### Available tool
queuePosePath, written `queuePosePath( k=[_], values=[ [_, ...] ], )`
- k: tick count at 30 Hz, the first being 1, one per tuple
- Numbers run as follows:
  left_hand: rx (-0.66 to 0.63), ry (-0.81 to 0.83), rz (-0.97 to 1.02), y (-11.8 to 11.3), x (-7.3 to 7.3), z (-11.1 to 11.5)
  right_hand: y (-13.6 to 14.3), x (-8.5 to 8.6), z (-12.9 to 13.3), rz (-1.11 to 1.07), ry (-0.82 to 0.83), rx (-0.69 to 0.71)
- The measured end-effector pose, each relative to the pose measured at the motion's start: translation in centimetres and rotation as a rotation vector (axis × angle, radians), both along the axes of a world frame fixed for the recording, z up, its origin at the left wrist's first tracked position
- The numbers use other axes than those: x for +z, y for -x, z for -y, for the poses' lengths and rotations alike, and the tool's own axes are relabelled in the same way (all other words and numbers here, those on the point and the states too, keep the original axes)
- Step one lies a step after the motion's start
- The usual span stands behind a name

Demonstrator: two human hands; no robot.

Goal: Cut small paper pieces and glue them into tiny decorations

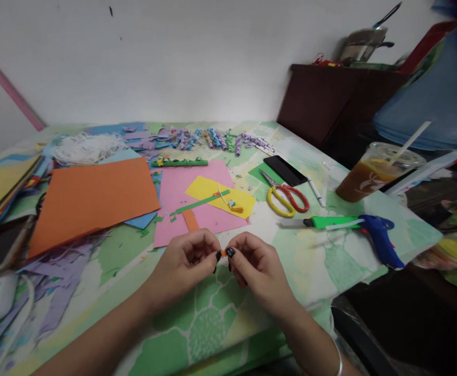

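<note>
My left hand (191, 258) and my right hand (257, 266) meet over the near part of the table, thumbs and forefingers pinched on a small orange piece of paper (224, 253). Its exact shape is mostly covered by my fingertips. Just beyond lie an orange paper strip (190, 220) and a pink sheet (173, 201). A yellow paper piece (201, 187) rests on the pink sheet, with a green strip (197, 202) and a small curled orange bit with a pale string (235, 208) across it. To the right are scissors (285, 193) with yellow and red handles.
A blue-and-green glue gun (379, 232) lies at the right, near a lidded drink cup (369, 169). A black phone (285, 170) is behind the scissors. Orange sheets (95, 198) and white shredded strands (87, 149) are at left; several curled paper pieces (213, 138) line the back.
</note>
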State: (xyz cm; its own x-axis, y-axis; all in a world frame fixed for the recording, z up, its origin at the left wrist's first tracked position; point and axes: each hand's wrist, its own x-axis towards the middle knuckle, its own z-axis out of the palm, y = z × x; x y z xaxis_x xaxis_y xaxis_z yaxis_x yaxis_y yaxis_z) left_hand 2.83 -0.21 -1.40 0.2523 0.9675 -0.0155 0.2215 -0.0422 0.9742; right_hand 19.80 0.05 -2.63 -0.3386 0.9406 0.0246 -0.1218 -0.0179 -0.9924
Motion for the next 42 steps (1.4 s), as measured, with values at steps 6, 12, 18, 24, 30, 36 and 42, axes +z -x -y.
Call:
queuePosePath(
  k=[6,12,18,24,30,36,42],
  values=[
    [0.026,-0.015,-0.017,-0.1,-0.1,-0.2,0.0,0.1,0.1,0.051,-0.063,-0.031],
    [0.057,-0.053,-0.071,-0.3,0.0,-0.1,-0.1,-0.1,0.0,0.034,-0.038,0.009],
    [0.057,-0.054,-0.077,-0.3,0.0,0.1,-0.1,0.0,-0.1,0.007,0.003,0.022],
    [0.054,-0.007,0.001,-0.3,0.1,-0.2,0.0,0.4,-0.1,-0.033,0.047,0.011],
    [0.129,0.018,0.137,-0.1,0.1,-0.4,0.0,0.5,-0.6,-0.032,0.045,-0.023],
    [0.230,-0.038,0.239,0.2,0.3,-0.9,-0.3,3.1,-2.3,0.115,-0.071,0.067],
    [0.420,-0.156,0.110,1.7,0.2,-2.4,1.1,5.2,-7.5,0.429,-0.196,0.149]
  ],
)
